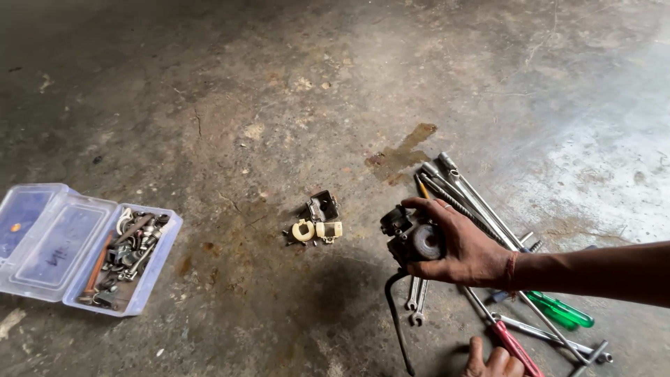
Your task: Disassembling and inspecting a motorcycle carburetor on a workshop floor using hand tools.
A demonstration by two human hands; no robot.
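Note:
My right hand [467,251] reaches in from the right and grips a small dark carburettor [412,241] a little above the concrete floor. A black hose [396,314] hangs from the carburettor down to the floor. Only the fingers of my left hand [492,361] show at the bottom edge, beside a red-handled screwdriver [513,345]; their grip is not visible. Left of the carburettor, loose parts lie on the floor: a cream ring-shaped piece [303,230], a cream cylinder [329,229] and a small metal bowl [324,206].
A pile of long socket wrenches [460,188], spanners [417,300] and a green-handled screwdriver [562,311] lies under and around my right arm. An open clear plastic box [157,262] of bolts and small parts sits at the left. A wet stain [401,153] marks the floor.

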